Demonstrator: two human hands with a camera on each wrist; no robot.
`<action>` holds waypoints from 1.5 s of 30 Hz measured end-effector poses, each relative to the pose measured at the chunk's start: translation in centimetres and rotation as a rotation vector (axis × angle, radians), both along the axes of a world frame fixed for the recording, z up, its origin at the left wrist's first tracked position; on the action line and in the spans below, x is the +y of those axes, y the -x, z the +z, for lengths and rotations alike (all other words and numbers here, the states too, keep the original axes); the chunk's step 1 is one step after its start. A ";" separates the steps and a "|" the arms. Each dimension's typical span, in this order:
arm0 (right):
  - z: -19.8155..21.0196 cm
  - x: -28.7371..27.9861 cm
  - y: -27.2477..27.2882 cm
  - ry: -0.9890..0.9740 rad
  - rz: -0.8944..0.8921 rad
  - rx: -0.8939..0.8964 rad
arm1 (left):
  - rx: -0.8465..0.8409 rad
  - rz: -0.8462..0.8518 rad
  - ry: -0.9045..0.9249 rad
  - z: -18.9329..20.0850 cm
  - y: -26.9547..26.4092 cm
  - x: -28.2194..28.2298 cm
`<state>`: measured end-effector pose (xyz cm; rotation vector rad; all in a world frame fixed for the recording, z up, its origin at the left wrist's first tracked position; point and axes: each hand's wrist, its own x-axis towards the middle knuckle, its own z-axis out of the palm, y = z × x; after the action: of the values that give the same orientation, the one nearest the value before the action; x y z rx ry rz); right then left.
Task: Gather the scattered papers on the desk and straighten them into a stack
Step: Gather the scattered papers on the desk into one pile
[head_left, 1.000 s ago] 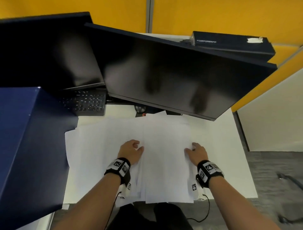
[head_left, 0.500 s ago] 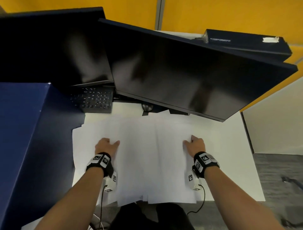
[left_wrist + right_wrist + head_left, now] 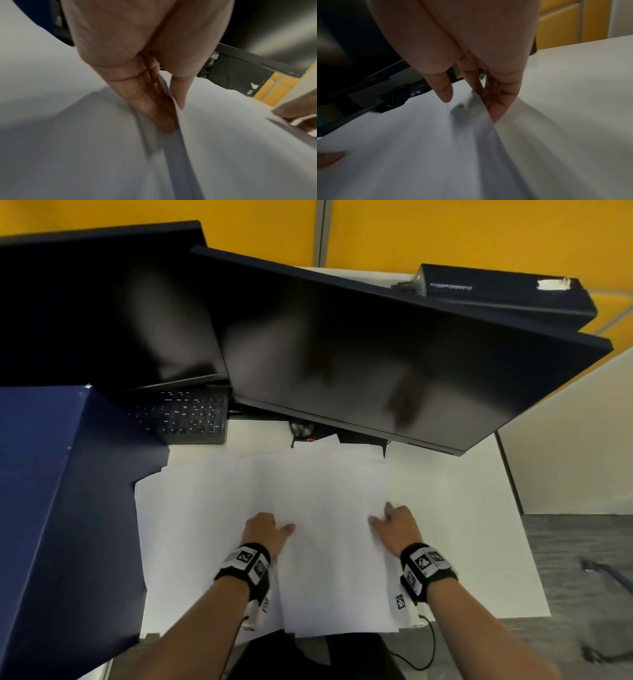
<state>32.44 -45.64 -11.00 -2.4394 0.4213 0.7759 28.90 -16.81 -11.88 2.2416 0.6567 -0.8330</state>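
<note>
Left hand back at the centre pile, both hands bracketing it

The left hand (image 3: pixel 265 530) has swung in from the 9 o'clock sheets; fingers straight under the pile's left edge, thumb on top, while the right hand (image 3: pixel 397 523) pinches the right edge likewise. The papers (image 3: pixel 329 508) lie mid-desk (image 3: pixel 479 508), still fanned toward 9 and 12 o'clock. The blur probably hides loose edges; the monitor (image 3: pixel 376 354) covers the far sheets.

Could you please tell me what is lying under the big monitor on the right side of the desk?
Under the right monitor a dark mouse shows, and the far corners of the papers reach beneath its lower edge. Its stand is mostly covered.
</note>
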 end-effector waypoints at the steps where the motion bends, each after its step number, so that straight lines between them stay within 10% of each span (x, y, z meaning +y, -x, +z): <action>1: 0.0 0.1 0.1 -0.002 -0.014 -0.018 | 0.010 -0.025 0.013 0.0 0.0 -1.1; 7: 0.8 -3.6 -0.7 -0.033 -0.337 -0.041 | -0.125 0.162 -0.055 1.2 -0.8 0.0; 19: 0.6 -0.8 -0.7 -0.079 -0.242 -0.056 | -0.060 0.165 0.045 1.9 -3.5 -4.3; 26: 0.6 -3.6 -0.1 -0.114 -0.362 -0.036 | -0.149 0.206 -0.314 1.5 -6.3 2.0; 32: 1.3 -0.4 0.1 -0.043 -0.193 0.000 | -0.030 0.211 -0.175 1.5 -8.8 2.3; 40: 2.0 -1.0 -1.6 -0.093 -0.358 -0.098 | -0.315 0.169 0.086 1.7 -8.3 -2.6; 45: 2.1 -3.3 -0.5 0.033 -0.269 0.029 | 0.026 -0.142 -0.075 1.4 -6.5 -0.2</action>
<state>32.96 -48.93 -8.88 -2.3388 0.7605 0.6929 35.38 -17.05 -10.51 2.3706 0.5543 -0.9216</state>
